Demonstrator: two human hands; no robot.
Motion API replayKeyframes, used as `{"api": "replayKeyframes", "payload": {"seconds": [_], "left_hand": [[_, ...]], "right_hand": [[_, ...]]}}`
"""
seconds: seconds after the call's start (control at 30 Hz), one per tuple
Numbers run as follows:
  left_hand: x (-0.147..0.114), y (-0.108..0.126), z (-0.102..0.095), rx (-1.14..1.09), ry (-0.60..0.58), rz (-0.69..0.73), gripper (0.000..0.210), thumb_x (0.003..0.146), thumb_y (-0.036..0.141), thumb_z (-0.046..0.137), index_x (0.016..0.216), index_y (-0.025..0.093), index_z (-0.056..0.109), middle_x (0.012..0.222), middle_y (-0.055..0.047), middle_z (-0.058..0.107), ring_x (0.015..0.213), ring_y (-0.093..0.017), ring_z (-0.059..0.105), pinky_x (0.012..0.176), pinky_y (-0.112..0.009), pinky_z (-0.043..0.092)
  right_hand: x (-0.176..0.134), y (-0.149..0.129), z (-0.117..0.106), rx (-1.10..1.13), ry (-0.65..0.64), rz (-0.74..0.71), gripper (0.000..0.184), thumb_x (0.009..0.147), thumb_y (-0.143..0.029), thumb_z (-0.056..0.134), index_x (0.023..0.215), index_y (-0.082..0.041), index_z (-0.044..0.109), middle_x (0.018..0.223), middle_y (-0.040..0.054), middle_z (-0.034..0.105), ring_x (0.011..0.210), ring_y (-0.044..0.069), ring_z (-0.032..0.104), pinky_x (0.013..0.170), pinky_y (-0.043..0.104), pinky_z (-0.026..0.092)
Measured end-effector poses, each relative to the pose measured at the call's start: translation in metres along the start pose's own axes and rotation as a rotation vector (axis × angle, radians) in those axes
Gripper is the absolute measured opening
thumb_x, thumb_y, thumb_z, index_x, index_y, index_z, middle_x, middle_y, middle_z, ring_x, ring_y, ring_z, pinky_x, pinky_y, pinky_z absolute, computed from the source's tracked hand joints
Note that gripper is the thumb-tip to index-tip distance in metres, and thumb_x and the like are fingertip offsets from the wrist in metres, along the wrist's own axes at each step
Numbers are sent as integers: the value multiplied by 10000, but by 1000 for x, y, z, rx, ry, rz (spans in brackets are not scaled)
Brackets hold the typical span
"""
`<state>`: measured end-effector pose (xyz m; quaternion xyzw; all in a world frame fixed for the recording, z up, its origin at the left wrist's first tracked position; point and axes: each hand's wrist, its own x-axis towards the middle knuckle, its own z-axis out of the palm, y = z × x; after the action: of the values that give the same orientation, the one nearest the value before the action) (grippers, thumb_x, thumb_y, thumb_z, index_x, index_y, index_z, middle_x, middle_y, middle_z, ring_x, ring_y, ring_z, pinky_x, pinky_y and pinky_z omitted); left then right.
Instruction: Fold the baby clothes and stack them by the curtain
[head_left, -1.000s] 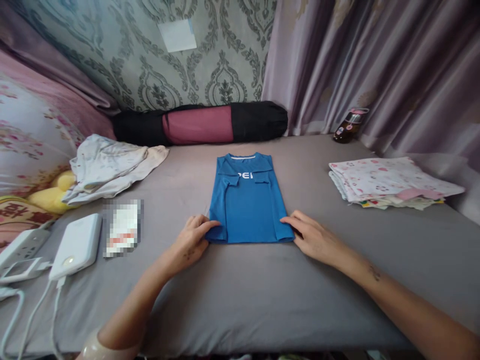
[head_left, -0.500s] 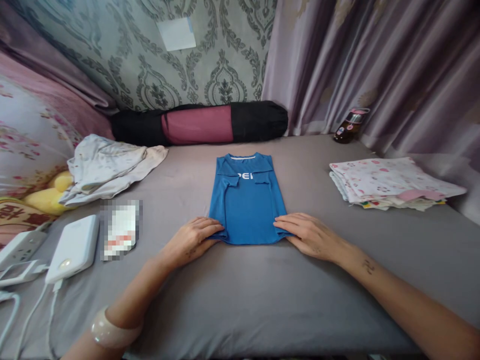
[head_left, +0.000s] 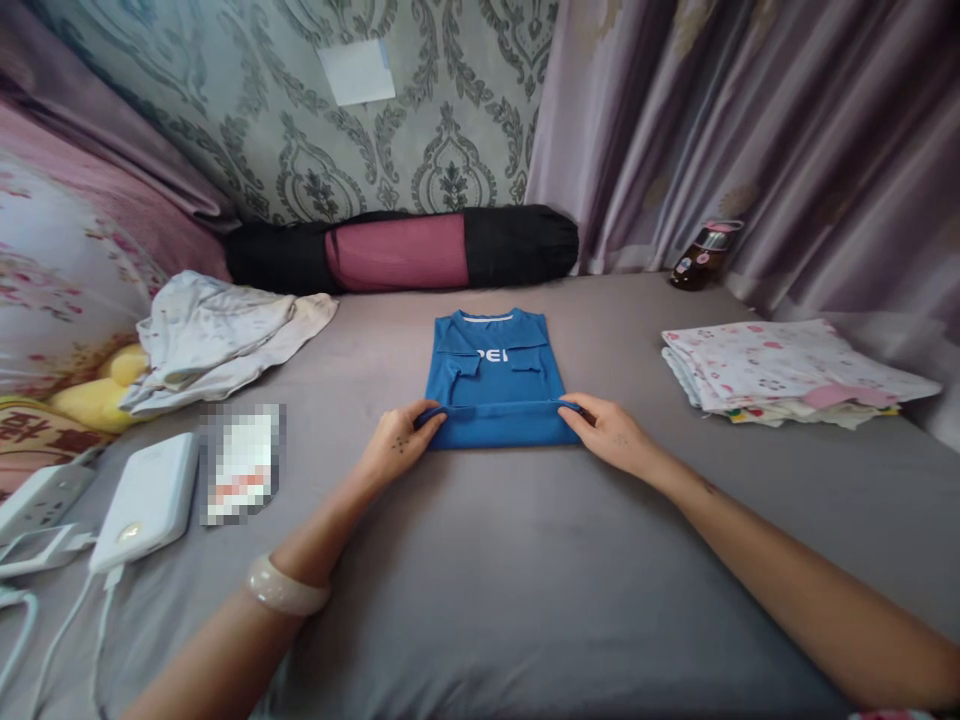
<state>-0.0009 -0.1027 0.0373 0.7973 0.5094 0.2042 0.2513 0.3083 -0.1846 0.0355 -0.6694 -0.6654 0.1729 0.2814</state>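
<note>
Pinching the folded blue cloth shirt (head_left: 493,386), likely for evenness, my left hand (head_left: 401,435) takes eight o'clock, right hand (head_left: 611,430) four.

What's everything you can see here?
Shirt: one, blue, middle, near end folded up
Sheet: one, grey, under the shirt
Long bag: one, black-pink, along back
Bottle: one, brown, back right
Cloth pile: one, white-pink, right
Crumpled cloth: count unclear, pale, left
Soft thing: one, yellow, left
Lettered thing: one, tan-brown, left edge
Floral fabric: one, pink-white, far left
Flat box: one, white, left
Blurred item: one, whitish, beside box
Power strip: one, white, left edge
Adapter: one, white, left
Cables: at least three, white, lower left
Wallpaper: one, grey-green, back
Paper: one, white, on wallpaper
Curtains: count unclear, purple, both sides
Bangle: one, whitish, left forearm
Left grip: one, bare, pinching shirt's left side
Right grip: one, bare, pinching shirt's right side
</note>
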Motion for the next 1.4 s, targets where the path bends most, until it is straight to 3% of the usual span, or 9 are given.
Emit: {"api": "replayKeyframes", "payload": {"seconds": [0.3,0.6,0.7,0.8,0.9,1.0,1.17,1.4], "left_hand": [[9,1,6,57,41,-104,382,842,456,481,973,174,703,691,-33,658,639,-170,585,597,-250,404],[5,-19,10,135,74,-119,278,882,394,492,1023,189,616,738,-24,648,704,-178,614,662,-278,456],[0,-17,8,232,173,-34,283,876,319,513,1102,160,573,905,-81,646,813,-202,629,754,-334,499],[-5,1,10,356,291,150,319,892,262,486,1179,130,539,1143,-165,595,1029,-253,595,880,-412,492],[-10,28,24,417,227,283,379,945,264,400,1286,120,485,1332,-176,529,1228,-274,503,990,-440,450],[-15,50,44,480,135,311,444,957,279,377,1366,119,444,1468,-143,431,1396,-317,313,1091,-503,356],[-21,54,62,557,74,264,502,980,346,300,1416,131,425,1534,-111,336,1445,-323,200,1147,-584,222],[-22,42,66,560,74,246,549,983,420,255,1460,173,372,1553,-98,292,1456,-320,164,1140,-613,198]], "right_hand": [[12,5,12,-95,26,28,298,891,-339,456,1010,-184,681,783,41,680,670,165,590,642,265,416],[10,8,12,-176,59,138,202,872,-257,490,1024,-190,607,750,23,657,676,167,600,627,259,408],[8,3,9,-249,33,131,227,886,-233,464,1066,-179,592,802,46,673,721,185,624,653,273,431],[2,-17,10,-445,91,51,295,932,-236,386,1124,-145,592,1018,134,673,882,240,640,758,337,461],[-7,-46,22,-541,101,-186,414,970,-273,337,1292,-97,530,1333,185,546,1222,293,506,991,430,394],[-14,-66,40,-536,16,-336,499,984,-321,316,1434,-124,407,1522,127,350,1418,278,259,1134,496,231],[-19,-68,60,-511,-104,-321,537,990,-356,278,1487,-159,328,1570,84,240,1452,270,163,1156,542,158],[-19,-62,64,-483,-137,-275,586,983,-474,278,1506,-211,290,1583,84,185,1456,304,128,1138,592,158]]}}
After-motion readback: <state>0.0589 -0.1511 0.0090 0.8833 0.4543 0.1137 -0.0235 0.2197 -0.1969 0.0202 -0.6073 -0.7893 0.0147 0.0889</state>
